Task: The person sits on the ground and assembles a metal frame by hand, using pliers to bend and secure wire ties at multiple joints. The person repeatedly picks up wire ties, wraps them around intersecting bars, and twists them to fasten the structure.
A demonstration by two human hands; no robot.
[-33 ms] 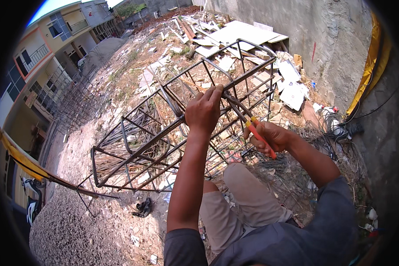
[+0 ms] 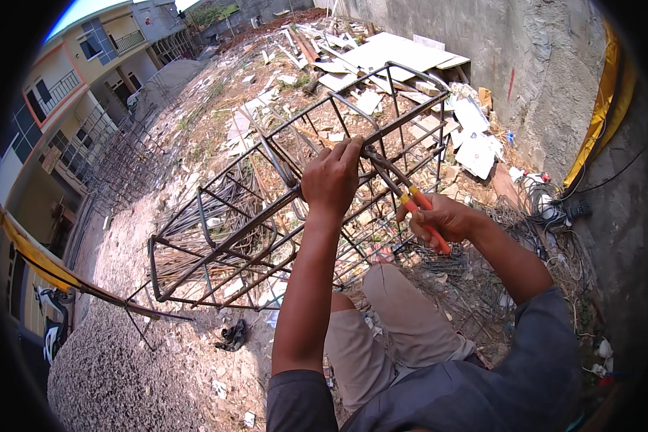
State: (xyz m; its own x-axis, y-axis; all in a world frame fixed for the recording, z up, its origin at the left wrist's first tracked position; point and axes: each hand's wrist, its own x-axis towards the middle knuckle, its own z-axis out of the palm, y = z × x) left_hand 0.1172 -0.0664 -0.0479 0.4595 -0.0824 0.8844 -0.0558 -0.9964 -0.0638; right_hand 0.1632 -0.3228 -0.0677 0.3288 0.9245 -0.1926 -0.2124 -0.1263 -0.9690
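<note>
A long cage of dark rebar (image 2: 227, 252), made of bars and bent stirrups, stretches in front of me from lower left to upper right. My left hand (image 2: 331, 173) is closed around its near upper bar, close to a joint with a stirrup. Just right of it, my right hand (image 2: 443, 218) grips pincers (image 2: 419, 198) with long dark metal arms and red-and-yellow handles. The jaws meet the bar beside my left fingertips. Whether they bite a wire there is too small to tell. Both handles show, slightly apart, with my right fingers partly hidden behind them.
Loose rods (image 2: 194, 266) lie beneath the cage. Behind it are broken white boards (image 2: 399, 54) and rubble by a grey wall (image 2: 511, 65). Tangled cables (image 2: 547, 205) lie at right. A gravel heap (image 2: 115, 367) and a yellow strip (image 2: 36, 263) are at left.
The pincers' handles have spread a little apart in my right hand. My left hand stays on the bar, and the cage has barely shifted.
</note>
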